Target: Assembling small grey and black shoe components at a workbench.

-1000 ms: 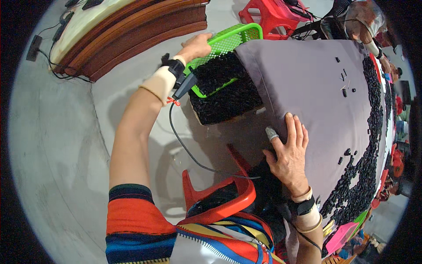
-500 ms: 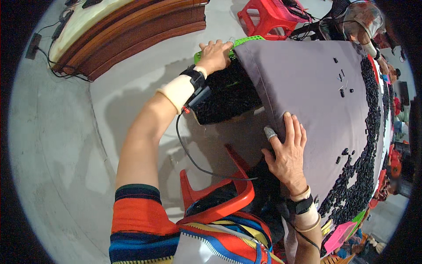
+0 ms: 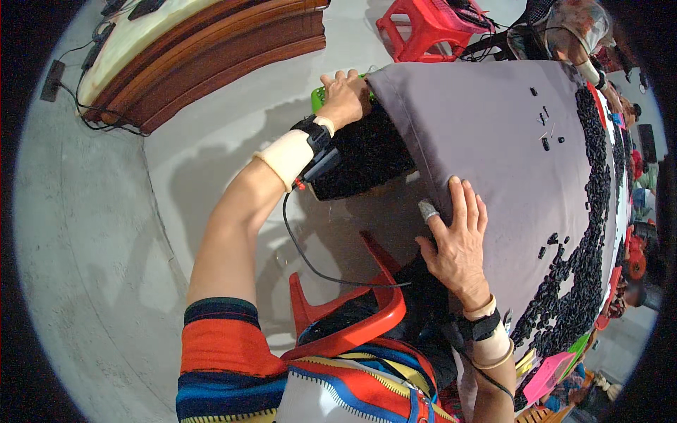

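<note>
My left hand (image 3: 344,100) reaches out to the far rim of a green plastic basket (image 3: 317,97), its fingers curled over the edge. The basket holds a mass of small black pieces (image 3: 367,158) and sits partly beneath the table's overhanging cloth, so its right side is hidden. My right hand (image 3: 458,247) lies on the edge of the grey cloth-covered table (image 3: 486,141), fingers extended and holding nothing. A grey cover (image 3: 427,209) wraps the tip of its thumb.
A dense band of black pieces (image 3: 564,303) runs along the table's right side, with several strays (image 3: 545,144) farther up. Beneath me is a red plastic chair (image 3: 367,331). A red stool (image 3: 416,32) stands beyond the table, near another person's arm (image 3: 578,56). Curved wooden furniture (image 3: 211,63) is far left.
The basket's green rim has slid farther under the cloth, and less of it shows. My left hand has shifted slightly nearer with it; my right hand stays on the table edge.
</note>
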`<state>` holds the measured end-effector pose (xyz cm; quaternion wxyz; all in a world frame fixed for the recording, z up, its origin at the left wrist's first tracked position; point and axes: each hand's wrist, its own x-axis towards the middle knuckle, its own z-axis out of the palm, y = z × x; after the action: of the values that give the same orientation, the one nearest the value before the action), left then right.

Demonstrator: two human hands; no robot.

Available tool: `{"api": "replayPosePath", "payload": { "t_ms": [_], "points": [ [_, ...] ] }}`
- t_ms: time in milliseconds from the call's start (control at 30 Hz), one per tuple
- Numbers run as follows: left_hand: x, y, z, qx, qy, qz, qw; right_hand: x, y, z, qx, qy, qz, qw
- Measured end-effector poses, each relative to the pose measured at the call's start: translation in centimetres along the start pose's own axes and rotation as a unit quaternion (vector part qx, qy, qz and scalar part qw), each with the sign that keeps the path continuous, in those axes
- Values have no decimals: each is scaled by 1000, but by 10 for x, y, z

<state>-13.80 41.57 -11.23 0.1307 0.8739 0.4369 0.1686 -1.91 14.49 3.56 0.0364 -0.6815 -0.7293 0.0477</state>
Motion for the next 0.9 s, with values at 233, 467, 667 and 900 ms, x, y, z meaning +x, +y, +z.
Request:
{"api": "replayPosePath", "payload": {
  "t_ms": [233,467,667,900],
  "points": [
    [4,-1,2,-11,5,3,1000,-1,1,1,-2,9,1,1000],
    [3,0,3,-6,-36,-21,999,0,0,0,-1,7,1,1000],
    [4,2,5,-37,-11,-7,999,0,1,1,5,7,7,1000],
    [6,6,-3,-2,-57,-16,998,-1,1,0,6,1,10,1000]
  ]
}}
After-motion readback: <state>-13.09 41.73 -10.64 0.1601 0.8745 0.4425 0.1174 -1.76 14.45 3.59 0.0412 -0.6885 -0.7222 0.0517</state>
